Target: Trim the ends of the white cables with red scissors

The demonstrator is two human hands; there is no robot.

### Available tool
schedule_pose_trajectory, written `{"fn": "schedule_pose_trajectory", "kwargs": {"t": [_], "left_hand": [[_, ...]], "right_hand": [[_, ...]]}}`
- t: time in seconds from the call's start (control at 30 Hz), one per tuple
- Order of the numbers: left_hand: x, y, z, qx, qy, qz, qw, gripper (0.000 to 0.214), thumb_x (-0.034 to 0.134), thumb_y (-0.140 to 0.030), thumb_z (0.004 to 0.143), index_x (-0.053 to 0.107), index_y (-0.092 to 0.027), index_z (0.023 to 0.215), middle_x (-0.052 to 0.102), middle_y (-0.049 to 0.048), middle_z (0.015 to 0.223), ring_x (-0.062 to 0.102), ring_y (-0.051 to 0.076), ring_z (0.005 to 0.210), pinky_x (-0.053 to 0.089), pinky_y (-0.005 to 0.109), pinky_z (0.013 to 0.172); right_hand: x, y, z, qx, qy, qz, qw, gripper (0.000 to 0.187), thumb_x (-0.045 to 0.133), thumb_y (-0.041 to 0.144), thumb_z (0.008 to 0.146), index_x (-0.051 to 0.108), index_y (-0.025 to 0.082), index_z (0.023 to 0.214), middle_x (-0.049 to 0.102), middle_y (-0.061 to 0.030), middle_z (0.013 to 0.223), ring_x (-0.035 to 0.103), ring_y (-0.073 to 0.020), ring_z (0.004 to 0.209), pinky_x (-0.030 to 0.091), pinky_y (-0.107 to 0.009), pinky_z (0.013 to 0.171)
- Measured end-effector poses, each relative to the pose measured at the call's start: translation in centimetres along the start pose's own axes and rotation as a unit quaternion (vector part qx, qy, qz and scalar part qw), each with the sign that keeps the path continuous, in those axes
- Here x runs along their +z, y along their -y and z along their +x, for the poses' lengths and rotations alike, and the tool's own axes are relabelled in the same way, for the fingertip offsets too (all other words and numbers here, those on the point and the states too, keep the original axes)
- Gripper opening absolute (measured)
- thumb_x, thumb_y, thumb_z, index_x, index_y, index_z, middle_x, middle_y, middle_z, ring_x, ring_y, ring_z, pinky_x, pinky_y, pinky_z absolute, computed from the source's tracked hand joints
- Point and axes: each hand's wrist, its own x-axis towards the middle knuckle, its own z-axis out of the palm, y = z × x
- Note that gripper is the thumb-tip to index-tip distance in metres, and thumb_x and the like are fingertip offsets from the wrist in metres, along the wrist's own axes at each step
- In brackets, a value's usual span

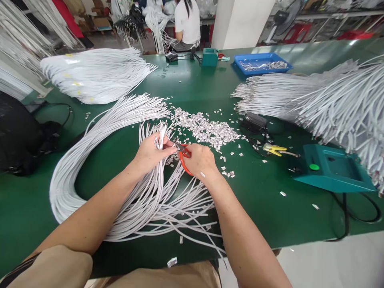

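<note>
My left hand (152, 155) is closed round several white cables (161, 172), whose ends stick up above its fingers. From the right, my right hand (199, 160) grips orange-handled pliers (185, 160), with the dark jaws close to my left fingertips. What lies between the jaws is too small to make out. A large bundle of white cables (66, 180) curves round on the left and passes under my forearms. Just beyond my hands is a pile of small silvery pieces (207, 130), and one such piece clings to my right wrist.
A cable bundle (96, 76) lies at the back left, more cables (330, 96) at the right. A blue tray (261, 64) holds silvery pieces. A teal device (333, 168), a yellow-handled clip tool (274, 149) and a black adapter (253, 122) stand right. One person (187, 22) sits beyond.
</note>
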Motion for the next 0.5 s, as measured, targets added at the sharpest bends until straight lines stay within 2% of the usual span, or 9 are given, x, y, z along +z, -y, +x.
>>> {"fn": "schedule_pose_trajectory", "kwargs": {"t": [0.17,0.33,0.43,0.5], "left_hand": [[0.0,-0.4,-0.2,0.007,-0.017,0.043,0.999,0.022,0.077,-0.032,0.061,0.064,-0.018,0.073,0.071,0.0012,0.077,0.065,0.021,0.075,0.049,0.034,0.074],[-0.1,0.2,-0.1,-0.014,-0.007,-0.019,1.0,0.026,0.079,-0.035,0.062,0.061,-0.018,0.072,0.072,0.0021,0.08,0.066,0.022,0.078,0.048,0.035,0.078],[-0.1,0.7,0.0,-0.022,-0.001,-0.085,0.996,0.033,0.082,-0.034,0.061,0.053,-0.02,0.069,0.07,-0.0001,0.077,0.067,0.021,0.078,0.049,0.036,0.08],[0.0,0.8,-0.1,-0.029,0.008,-0.119,0.992,0.037,0.083,-0.034,0.06,0.05,-0.02,0.07,0.069,-0.0011,0.075,0.068,0.021,0.077,0.05,0.036,0.08]], "right_hand": [[0.2,0.0,0.0,-0.011,0.002,-0.031,0.999,0.028,0.047,0.033,0.089,0.065,0.018,0.075,0.067,-0.0081,0.077,0.063,-0.0209,0.079,0.04,-0.03,0.073],[0.8,-0.5,0.3,-0.02,-0.007,-0.009,1.0,0.028,0.049,0.036,0.088,0.063,0.019,0.071,0.066,-0.0092,0.075,0.06,-0.021,0.077,0.038,-0.031,0.069],[0.8,-1.1,0.5,-0.018,-0.006,0.059,0.998,0.028,0.057,0.039,0.083,0.059,0.019,0.063,0.062,-0.0062,0.069,0.055,-0.0185,0.068,0.036,-0.03,0.063],[0.7,-1.4,0.6,-0.004,-0.016,0.167,0.986,0.023,0.061,0.036,0.078,0.06,0.019,0.063,0.06,-0.0027,0.065,0.051,-0.0159,0.063,0.035,-0.029,0.06]]}}
